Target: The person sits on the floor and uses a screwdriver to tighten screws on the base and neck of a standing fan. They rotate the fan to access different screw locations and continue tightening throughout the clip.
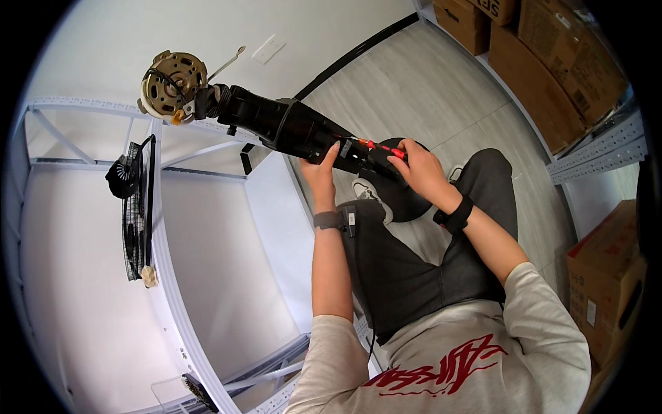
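A stand fan's long black body (276, 124) leans across in front of me, a bare brass-coloured motor (181, 81) with loose wiring at its upper left end. My left hand (321, 178) grips the underside of the black body, thumb up along its face. In my right hand (422, 174) is a red screwdriver (389, 149), its tip end pointing left at the body near my left thumb. Whether the tip sits in a screw cannot be made out. A round black base (414, 200) rests on the floor between my feet, partly hidden by my hand and leg.
At my left stands a white shelf frame (176, 297) with a black fan grille (131, 228) on its edge. Cardboard boxes (545, 76) fill a shelf at the far right, and another carton (600, 283) is nearer. A thin metal rod (227, 62) sticks out beside the motor.
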Demonstrator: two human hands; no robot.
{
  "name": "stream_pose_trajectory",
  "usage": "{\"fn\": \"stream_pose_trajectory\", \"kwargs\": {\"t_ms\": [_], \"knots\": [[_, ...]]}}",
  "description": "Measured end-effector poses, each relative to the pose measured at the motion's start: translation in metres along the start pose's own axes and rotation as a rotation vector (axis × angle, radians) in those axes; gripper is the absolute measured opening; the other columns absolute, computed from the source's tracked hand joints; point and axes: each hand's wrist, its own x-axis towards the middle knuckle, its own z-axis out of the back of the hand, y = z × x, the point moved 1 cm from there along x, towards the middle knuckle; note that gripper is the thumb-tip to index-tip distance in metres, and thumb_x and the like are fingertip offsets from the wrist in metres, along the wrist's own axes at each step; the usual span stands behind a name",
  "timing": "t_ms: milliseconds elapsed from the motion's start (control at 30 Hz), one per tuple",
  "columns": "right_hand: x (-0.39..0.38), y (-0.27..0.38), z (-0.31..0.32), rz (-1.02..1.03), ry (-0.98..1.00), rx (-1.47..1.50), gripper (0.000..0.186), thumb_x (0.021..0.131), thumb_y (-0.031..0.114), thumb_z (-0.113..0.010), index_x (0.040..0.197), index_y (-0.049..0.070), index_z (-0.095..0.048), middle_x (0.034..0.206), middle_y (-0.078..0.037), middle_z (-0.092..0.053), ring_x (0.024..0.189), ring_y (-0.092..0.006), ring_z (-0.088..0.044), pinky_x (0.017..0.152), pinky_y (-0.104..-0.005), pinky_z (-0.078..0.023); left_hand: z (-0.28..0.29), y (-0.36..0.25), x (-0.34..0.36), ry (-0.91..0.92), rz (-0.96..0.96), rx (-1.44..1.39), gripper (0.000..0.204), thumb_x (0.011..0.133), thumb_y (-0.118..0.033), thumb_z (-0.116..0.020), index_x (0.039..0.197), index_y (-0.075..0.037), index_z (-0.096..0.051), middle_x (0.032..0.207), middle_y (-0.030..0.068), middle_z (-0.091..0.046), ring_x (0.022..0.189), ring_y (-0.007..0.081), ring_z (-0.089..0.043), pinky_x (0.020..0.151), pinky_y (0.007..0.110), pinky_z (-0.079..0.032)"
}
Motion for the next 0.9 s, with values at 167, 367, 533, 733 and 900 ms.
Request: {"fn": "stream_pose_trajectory", "kwargs": {"t_ms": [167,367,533,733,900], "knots": [[-0.004,0.001,-0.001,0.161,0.006,-0.173,0.031,0.093,0.029,-0.067,0.096,0.001,-0.055,0.090,-0.018,-0.068,0.079,-0.0370,-0.065,0.064,-0.0480,-0.049,0.000,0.002,0.001,-0.003,0.003,-0.001,0.062,0.073,-0.008,-0.087,0.125,0.000,-0.056,0.120,0.0083,-0.062,0.108,0.0185,-0.060,0.098,0.031,-0.046],[0.001,0.003,0.001,-0.052,0.084,-0.037,0.035,0.096,0.036,-0.062,0.090,0.002,-0.062,0.073,-0.018,-0.066,0.068,-0.0390,-0.064,0.060,-0.0483,-0.048,0.000,0.002,0.000,-0.009,-0.004,0.000,0.062,0.073,-0.008,-0.088,0.125,-0.001,-0.056,0.119,0.0082,-0.063,0.108,0.0184,-0.060,0.098,0.031,-0.046],[0.005,-0.002,0.000,-0.130,0.126,0.036,0.038,0.096,0.040,-0.062,0.091,0.002,-0.067,0.071,-0.018,-0.066,0.069,-0.0390,-0.065,0.061,-0.0477,-0.048,-0.001,-0.001,-0.001,-0.007,-0.011,0.001,0.061,0.073,-0.008,-0.087,0.126,-0.001,-0.057,0.119,0.0079,-0.063,0.108,0.0182,-0.060,0.098,0.031,-0.046],[0.005,-0.005,0.001,-0.145,0.158,0.044,0.040,0.096,0.040,-0.062,0.091,0.001,-0.066,0.071,-0.018,-0.066,0.069,-0.0387,-0.065,0.062,-0.0480,-0.049,-0.004,-0.002,-0.003,-0.011,-0.029,0.019,0.061,0.076,-0.008,-0.085,0.129,-0.001,-0.055,0.121,0.0076,-0.062,0.109,0.0182,-0.060,0.099,0.032,-0.046],[0.003,0.005,0.003,0.035,0.075,-0.121,0.039,0.096,0.038,-0.061,0.086,0.000,-0.064,0.071,-0.018,-0.065,0.069,-0.0397,-0.064,0.061,-0.0477,-0.049,-0.002,0.014,-0.010,-0.009,-0.056,0.003,0.068,0.080,-0.009,-0.081,0.137,-0.001,-0.045,0.131,0.0099,-0.055,0.119,0.0203,-0.054,0.105,0.033,-0.041]]}}
